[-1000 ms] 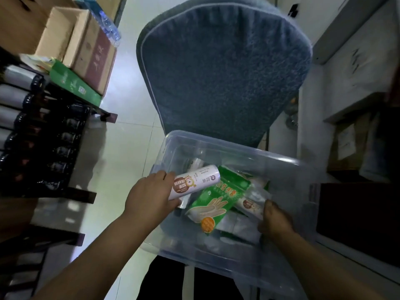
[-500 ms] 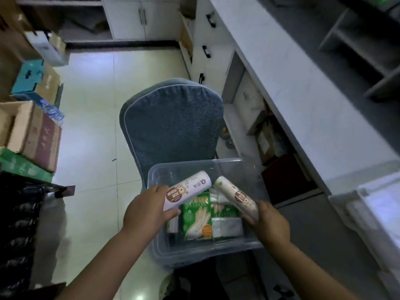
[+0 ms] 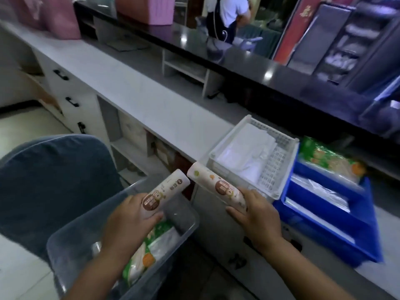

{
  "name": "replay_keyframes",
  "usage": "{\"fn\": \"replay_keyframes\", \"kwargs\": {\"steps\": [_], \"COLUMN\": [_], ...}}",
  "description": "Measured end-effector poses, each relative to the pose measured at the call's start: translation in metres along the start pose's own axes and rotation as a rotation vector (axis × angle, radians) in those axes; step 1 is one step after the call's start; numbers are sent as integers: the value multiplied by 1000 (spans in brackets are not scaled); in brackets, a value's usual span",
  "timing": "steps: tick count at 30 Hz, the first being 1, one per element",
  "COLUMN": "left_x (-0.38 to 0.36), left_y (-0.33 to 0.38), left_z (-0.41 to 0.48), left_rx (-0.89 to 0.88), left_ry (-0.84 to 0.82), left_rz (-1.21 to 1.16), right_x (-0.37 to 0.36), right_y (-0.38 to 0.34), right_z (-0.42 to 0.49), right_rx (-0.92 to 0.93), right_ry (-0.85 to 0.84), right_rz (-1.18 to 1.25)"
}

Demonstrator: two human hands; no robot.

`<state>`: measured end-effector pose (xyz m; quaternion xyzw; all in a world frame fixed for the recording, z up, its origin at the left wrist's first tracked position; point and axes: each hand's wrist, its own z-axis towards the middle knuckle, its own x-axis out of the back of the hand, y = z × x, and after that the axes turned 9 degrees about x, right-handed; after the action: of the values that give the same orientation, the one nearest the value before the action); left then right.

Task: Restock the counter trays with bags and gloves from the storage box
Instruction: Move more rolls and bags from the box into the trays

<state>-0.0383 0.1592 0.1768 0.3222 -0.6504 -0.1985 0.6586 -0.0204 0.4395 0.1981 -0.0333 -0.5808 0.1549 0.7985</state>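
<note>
Two rolls held up, one per hand, above the clear storage box [image 3: 71, 245] that sits on a grey-blue chair [image 3: 49, 180]. Left hand [image 3: 129, 221] wrapped around the lower end of the left roll [image 3: 164, 195], white with a brown round label, tilted up and to the right over the far right corner of the box. Right hand [image 3: 255, 215] closed on the lower end of the right roll [image 3: 216, 185], also white with a brown label, tilted up and to the left, just off the near left corner of the white tray [image 3: 279, 167]. Upper ends of the two rolls nearly meeting, touching or not cannot be told.

Inside the box, under the left forearm: a green glove packet [image 3: 140, 258] with an orange spot, lying flat near the right wall, plus pale wrapped goods beside it, blurred.

On the pale counter [image 3: 151, 105], at its near edge: the white slotted tray holding folded white bags [image 3: 244, 148] along its left and far side, bare mesh floor on the right. Just right of it, touching or close, a blue tiered tray [image 3: 337, 219] with clear flat packs [image 3: 324, 191] on the steps and a green packet [image 3: 324, 156] at the far end.

Behind the counter, a raised dark ledge [image 3: 238, 59]; beyond it, a person in a white top and dark apron [image 3: 225, 16]. Pink bags [image 3: 62, 18] at the far left end.
</note>
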Motion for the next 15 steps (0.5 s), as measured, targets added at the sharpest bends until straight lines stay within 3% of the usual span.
{"fn": "replay_keyframes", "kwargs": {"steps": [9,12,15], "left_x": [-61,-84,-112], "left_y": [114,150,185], "left_z": [5,3,0], "left_rx": [-256,-282,-285], "left_ry": [-61,-57,-57], "left_rz": [102,63,61], "right_x": [86,106,111], "right_y": [157,209,257], "right_z": [-71,-88,-94], "right_rx": [-282,-354,-313], "right_ry": [81,1,-113], "right_rz": [-124,-171,-189]}}
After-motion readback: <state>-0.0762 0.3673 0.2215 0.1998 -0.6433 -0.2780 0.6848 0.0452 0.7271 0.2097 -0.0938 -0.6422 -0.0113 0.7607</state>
